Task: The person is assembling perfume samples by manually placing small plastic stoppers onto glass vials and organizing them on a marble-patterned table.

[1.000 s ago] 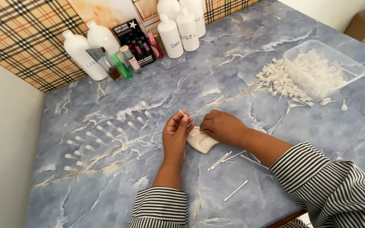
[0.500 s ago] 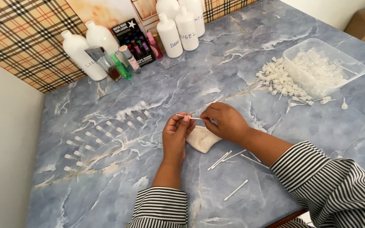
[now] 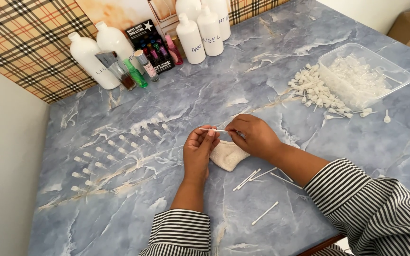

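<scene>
Fingertips of left hand [image 3: 199, 152] and right hand [image 3: 253, 137] hide swab's [image 3: 213, 130] ends.

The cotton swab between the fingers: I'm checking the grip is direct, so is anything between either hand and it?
Nothing visible is. The left hand and right hand both pinch the thin cotton swab directly with their fingertips. The cream cloth pad lies on the table below the hands, apart from the swab.
</scene>
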